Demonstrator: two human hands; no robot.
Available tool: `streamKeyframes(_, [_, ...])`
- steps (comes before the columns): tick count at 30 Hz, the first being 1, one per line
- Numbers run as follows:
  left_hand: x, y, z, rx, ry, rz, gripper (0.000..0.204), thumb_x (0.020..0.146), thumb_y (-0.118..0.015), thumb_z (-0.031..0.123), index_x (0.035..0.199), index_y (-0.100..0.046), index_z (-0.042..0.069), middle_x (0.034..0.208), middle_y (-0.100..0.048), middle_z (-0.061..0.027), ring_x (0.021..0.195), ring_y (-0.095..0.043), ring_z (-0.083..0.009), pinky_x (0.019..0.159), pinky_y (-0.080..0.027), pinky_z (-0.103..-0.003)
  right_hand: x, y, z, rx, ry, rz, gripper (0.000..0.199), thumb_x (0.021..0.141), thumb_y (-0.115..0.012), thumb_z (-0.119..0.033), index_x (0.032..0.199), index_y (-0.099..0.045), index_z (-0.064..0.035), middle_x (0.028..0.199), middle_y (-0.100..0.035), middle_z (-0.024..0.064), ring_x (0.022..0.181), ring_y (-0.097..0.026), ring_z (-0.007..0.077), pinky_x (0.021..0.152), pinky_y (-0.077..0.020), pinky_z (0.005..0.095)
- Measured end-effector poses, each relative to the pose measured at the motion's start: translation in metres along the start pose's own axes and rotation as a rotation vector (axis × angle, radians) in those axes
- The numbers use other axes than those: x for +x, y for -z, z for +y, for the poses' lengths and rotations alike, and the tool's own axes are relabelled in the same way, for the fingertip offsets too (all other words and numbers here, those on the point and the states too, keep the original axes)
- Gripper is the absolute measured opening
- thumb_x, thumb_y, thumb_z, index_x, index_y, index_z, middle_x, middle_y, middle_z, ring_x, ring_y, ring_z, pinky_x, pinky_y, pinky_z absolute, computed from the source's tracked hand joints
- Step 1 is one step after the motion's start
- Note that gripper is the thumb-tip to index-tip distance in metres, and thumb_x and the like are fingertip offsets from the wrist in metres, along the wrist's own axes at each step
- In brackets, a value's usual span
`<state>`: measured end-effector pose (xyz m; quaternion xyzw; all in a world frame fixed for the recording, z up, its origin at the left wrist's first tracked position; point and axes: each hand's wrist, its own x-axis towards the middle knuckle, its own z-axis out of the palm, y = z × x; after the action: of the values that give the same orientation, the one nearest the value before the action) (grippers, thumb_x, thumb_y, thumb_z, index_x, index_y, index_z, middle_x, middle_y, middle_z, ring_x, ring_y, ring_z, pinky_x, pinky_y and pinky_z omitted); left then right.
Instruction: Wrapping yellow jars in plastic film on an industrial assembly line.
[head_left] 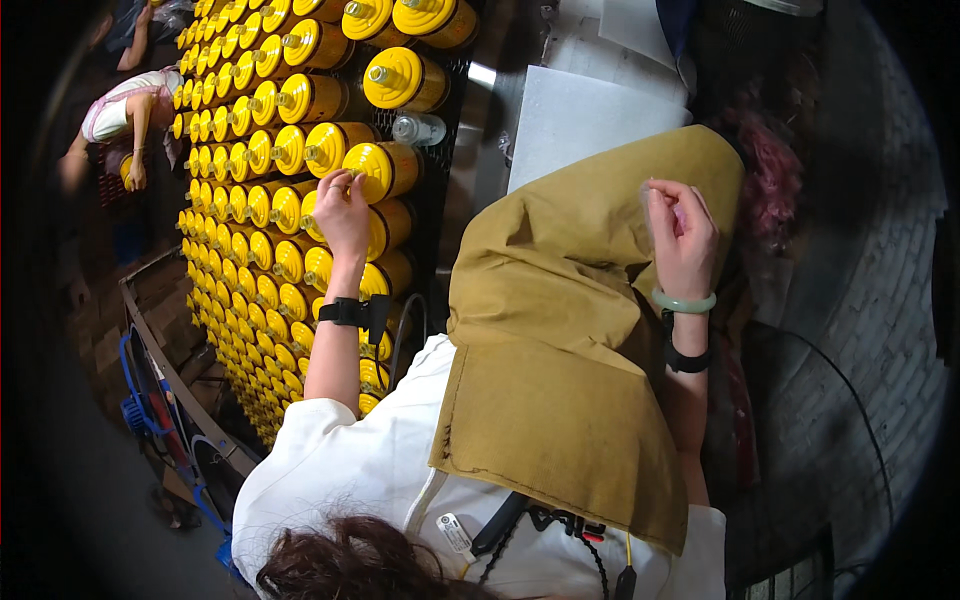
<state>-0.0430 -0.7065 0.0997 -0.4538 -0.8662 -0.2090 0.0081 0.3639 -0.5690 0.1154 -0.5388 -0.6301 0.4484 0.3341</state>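
Rows of yellow, round-topped glass bottles [400, 80], each with a short clear neck, fill the left side. At the right edge of these rows, my left hand [343, 215] pinches at the neck of one yellow-topped bottle [388, 172]; the fingers hide most of that neck. Just behind it a small clear glass piece [418, 129] sits beside the rows. My right hand [685, 232] is raised over my lap, fingers curled together. Something thin and clear, with a pinkish patch, shows at its fingertips, too small to name.
A tan apron [560, 420] covers my lap. Beyond it lies a white flat sheet [590, 115]. Crumpled pink plastic [765, 180] is at the right. Another person [125, 110] bends over at the far left. A metal frame with blue parts [140, 390] stands at the lower left.
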Motion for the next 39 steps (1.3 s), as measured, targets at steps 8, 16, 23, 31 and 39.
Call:
streamKeyframes(8, [-0.002, 0.009, -0.007, -0.115, 0.013, -0.015, 0.014, 0.092, -0.061, 0.002, 0.100, -0.068, -0.007, 0.112, -0.066, -0.0143, 0.103, -0.064, -0.0287, 0.092, -0.050, -0.034, -0.003, -0.004, 0.000, -0.063, 0.078, -0.020, 0.013, 0.095, -0.063, -0.012, 0.101, -0.067, -0.0010, 0.087, -0.063, 0.0108, 0.075, -0.063, 0.0205, 0.065, -0.0485, 0.0305])
streamKeyframes(16, [0.011, 0.066, 0.063, -0.569, 0.028, -0.378, 0.015, 0.101, -0.053, 0.005, 0.108, -0.062, -0.004, 0.125, -0.059, -0.0065, 0.105, -0.054, -0.0121, 0.091, -0.042, -0.024, -0.004, -0.005, -0.008, 0.003, 0.070, -0.065, 0.014, 0.091, -0.067, -0.011, 0.101, -0.067, -0.0023, 0.085, -0.063, 0.0082, 0.073, -0.061, 0.0166, 0.061, -0.0470, 0.0278])
streamKeyframes(23, [0.039, 0.002, 0.153, -1.146, -0.028, -0.895, 0.022, 0.102, -0.048, 0.007, 0.118, -0.059, -0.003, 0.126, -0.059, -0.0099, 0.124, -0.053, -0.0190, 0.107, -0.038, -0.031, -0.004, -0.003, -0.049, 0.132, 0.211, -0.170, 0.047, 0.078, -0.084, -0.018, 0.118, -0.063, -0.0068, 0.087, -0.059, 0.0030, 0.063, -0.053, 0.0119, 0.059, -0.0467, 0.0274])
streamKeyframes(31, [0.038, -0.069, 0.219, -1.367, -0.136, -1.437, 0.033, 0.106, -0.049, 0.026, 0.128, -0.055, 0.002, 0.124, -0.060, -0.0043, 0.115, -0.054, -0.0119, 0.100, -0.040, -0.027, -0.005, 0.015, -0.034, -0.125, 0.362, -0.040, 0.048, 0.076, -0.084, -0.018, 0.118, -0.062, -0.0097, 0.094, -0.055, 0.0082, 0.082, -0.058, 0.0208, 0.071, -0.0493, 0.0313])
streamKeyframes(39, [0.010, -0.090, 0.230, -1.351, -0.151, -1.321, 0.027, 0.107, -0.045, 0.022, 0.123, -0.057, 0.002, 0.118, -0.060, -0.0023, 0.111, -0.053, -0.0090, 0.098, -0.042, -0.026, -0.014, 0.020, -0.023, -0.059, 0.268, 0.012, 0.039, 0.077, -0.082, -0.013, 0.110, -0.064, -0.0067, 0.092, -0.059, 0.0061, 0.079, -0.059, 0.0198, 0.071, -0.0492, 0.0318])
